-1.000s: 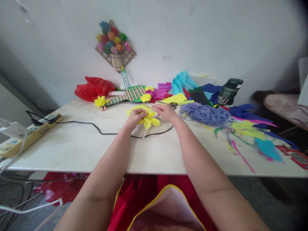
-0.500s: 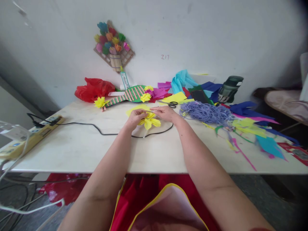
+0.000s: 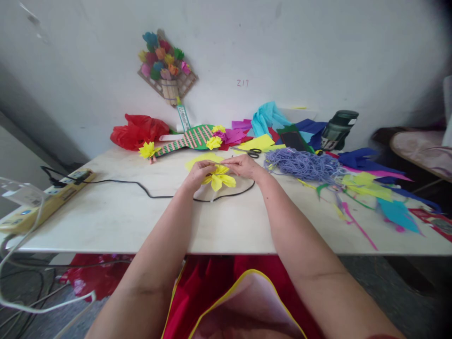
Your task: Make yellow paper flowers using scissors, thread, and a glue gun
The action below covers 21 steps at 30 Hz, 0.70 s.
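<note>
A yellow crepe-paper flower [image 3: 223, 181] hangs between my hands over the middle of the table, its petals spread toward me. My left hand [image 3: 200, 174] is closed on its left side, thumb and fingers pressed together. On the other side, my right hand [image 3: 244, 165] has its fingertips pinched at the flower's upper edge; the exact grip is too small to make out. Behind the left hand lies a flat yellow paper sheet [image 3: 193, 161]. A black cable [image 3: 229, 195] loops on the table below the flower.
Scissors [image 3: 253, 153] lie beyond my right hand, near a tangle of purple string [image 3: 303, 165]. A green paper guitar shape [image 3: 197, 137] with yellow flowers lies at the back. A power strip [image 3: 45, 200] is at the left, a dark bottle [image 3: 339, 131] at the back right.
My right hand's fingers have drawn together into a pinch at the flower's top edge. My left hand and the flower stay nearly where they were.
</note>
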### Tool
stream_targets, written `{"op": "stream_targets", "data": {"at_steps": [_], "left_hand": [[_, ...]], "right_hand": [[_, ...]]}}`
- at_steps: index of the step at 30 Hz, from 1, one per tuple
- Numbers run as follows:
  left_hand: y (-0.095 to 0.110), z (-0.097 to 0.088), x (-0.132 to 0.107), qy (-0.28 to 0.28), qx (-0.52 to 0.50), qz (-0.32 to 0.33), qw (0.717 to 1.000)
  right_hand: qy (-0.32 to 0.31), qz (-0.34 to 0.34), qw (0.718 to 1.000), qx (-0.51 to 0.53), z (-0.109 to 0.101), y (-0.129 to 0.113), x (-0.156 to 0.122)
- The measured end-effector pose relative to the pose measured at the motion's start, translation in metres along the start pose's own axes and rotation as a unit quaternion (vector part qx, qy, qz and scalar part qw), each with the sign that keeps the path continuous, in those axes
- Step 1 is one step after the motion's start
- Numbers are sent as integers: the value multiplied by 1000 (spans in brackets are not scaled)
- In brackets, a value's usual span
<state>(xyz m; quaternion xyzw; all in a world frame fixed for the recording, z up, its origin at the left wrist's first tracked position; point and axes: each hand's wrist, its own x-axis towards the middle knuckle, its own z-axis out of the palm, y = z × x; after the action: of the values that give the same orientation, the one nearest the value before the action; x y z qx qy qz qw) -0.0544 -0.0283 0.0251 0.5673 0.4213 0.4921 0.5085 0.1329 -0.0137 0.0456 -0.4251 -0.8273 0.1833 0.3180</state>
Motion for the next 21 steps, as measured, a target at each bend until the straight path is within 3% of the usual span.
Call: {"op": "stream_targets", "data": {"at_steps": [21], "left_hand": [[-2, 2, 3, 33, -75, -36, 996]], "right_hand": [[-5, -41, 989, -143, -5, -13, 0]]}}
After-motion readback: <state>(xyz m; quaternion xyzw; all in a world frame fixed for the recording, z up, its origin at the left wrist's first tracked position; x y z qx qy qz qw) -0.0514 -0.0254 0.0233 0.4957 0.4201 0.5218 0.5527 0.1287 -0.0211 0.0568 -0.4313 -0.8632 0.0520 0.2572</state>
